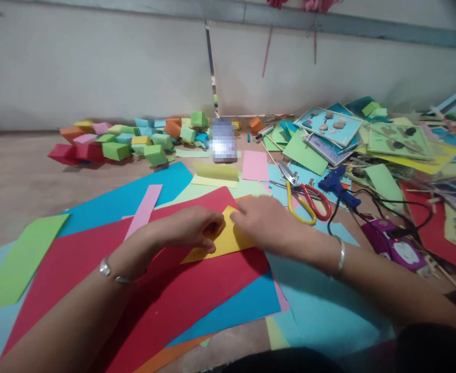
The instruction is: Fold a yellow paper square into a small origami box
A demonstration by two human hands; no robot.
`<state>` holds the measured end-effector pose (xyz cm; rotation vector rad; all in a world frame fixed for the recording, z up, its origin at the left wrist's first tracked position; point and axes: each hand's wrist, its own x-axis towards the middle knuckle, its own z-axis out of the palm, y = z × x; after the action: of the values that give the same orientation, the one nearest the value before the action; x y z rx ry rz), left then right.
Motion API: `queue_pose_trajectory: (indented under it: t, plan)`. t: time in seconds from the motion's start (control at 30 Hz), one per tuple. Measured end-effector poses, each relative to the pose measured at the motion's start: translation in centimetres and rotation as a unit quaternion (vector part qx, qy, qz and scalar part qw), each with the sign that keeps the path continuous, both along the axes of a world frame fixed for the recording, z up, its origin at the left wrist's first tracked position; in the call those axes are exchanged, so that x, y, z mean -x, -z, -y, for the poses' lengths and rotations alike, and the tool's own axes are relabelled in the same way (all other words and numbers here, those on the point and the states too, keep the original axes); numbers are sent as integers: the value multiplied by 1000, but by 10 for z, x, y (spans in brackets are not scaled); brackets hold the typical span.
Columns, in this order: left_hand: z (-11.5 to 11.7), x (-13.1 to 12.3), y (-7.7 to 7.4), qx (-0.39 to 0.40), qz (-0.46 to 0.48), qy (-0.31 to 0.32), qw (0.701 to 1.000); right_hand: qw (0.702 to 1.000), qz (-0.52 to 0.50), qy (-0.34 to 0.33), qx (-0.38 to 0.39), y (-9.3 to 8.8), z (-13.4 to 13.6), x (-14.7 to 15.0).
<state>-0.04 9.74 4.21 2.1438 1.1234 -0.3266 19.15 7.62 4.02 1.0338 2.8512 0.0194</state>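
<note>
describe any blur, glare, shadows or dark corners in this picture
Head view, centre: the right hand looks softly blurred, and shadow darkens the red paper; head view, above the hands: a pixelated patch glows white low down, hiding detail; head view, far right: papers and sticks look smeared, and the top corner darkens.

Paper piece [233, 235] between left hand [199, 226] and right hand [264, 220], on stacked sheets [196, 295]; scissors [294, 180], then glue gun [338, 186], to the right. Paper cubes [116, 150] sit behind left, before the wall [96, 67]; picture panels [331, 125] behind right, apparently overlapping loose paper [306, 155].
</note>
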Motion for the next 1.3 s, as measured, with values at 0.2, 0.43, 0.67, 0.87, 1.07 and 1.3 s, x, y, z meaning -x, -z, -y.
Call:
queue_pose_trajectory:
  t: [0.2,0.43,0.67,0.87,1.07,1.3]
  plan:
    - [1,1,-1,7,-3,0,1000,993,100,-61,-33,17,84,-1]
    - [1,5,8,6,8,8,1000,987,140,74,10,27,87,-38]
    - [1,6,7,8,5,8,1000,978,159,102,93,4,69,-43]
    - [1,7,9,16,17,-1,1000,975,152,156,36,8,75,-46]
    - [0,5,8,22,7,-2,1000,978,164,122,-30,24,72,-42]
    - [-1,6,9,17,25,-10,1000,971,159,165,-69,22,66,-52]
